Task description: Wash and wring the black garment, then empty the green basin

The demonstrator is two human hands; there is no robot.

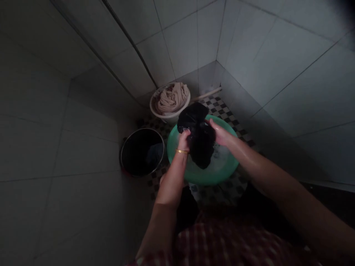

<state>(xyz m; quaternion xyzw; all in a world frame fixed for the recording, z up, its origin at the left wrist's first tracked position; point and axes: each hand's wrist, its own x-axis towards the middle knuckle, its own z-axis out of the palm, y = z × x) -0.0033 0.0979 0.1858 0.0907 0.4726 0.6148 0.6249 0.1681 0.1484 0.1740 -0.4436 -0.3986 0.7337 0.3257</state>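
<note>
A bunched black cloth (pixel 201 142) hangs between my two hands, above a round green basin (pixel 173 142) that seems to hold cloudy water. My left hand (pixel 184 139) grips the cloth on its left side, thumb on top, a gold bangle at the wrist. On the cloth's right edge my right hand (pixel 219 132) is closed round the fabric, its fingers partly hidden behind it. The cloth's lower end droops toward the water; I cannot tell what kind of garment it is.
Left of the basin stands a dark round bucket (pixel 123 153) with dark contents. A white bucket (pixel 163 117) full of beige fabric (pixel 173 99) sits behind. Tiled walls (pixel 277 74) meet in the corner, a pale pipe (pixel 208 93) lies along the floor, and hoses (pixel 130 42) hang at the left.
</note>
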